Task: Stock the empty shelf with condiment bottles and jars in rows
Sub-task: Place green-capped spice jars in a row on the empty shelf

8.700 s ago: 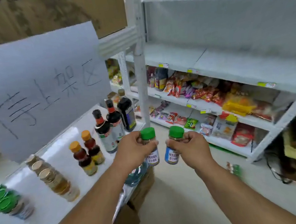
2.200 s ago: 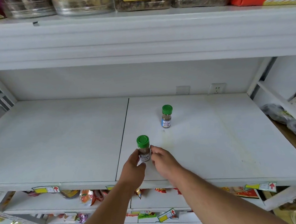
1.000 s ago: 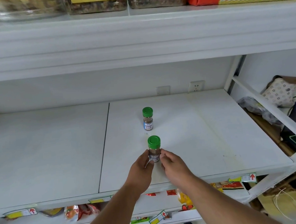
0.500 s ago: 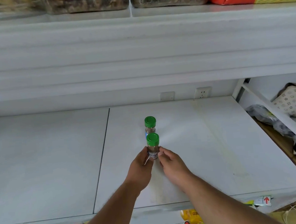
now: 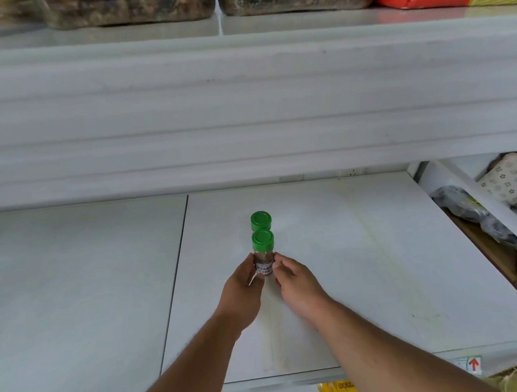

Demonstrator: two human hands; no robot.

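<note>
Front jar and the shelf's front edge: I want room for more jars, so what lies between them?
In the head view, only the left hand and right hand, gripping the front jar; otherwise bare shelf.

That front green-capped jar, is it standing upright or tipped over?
Upright: the front jar stands on the shelf, green cap on top, between the left hand and right hand.

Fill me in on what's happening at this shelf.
A person is stocking the white shelf. Both hands, left hand and right hand, pinch the front green-capped spice jar, standing upright directly in front of the back jar. These two start a row running front to back.
</note>
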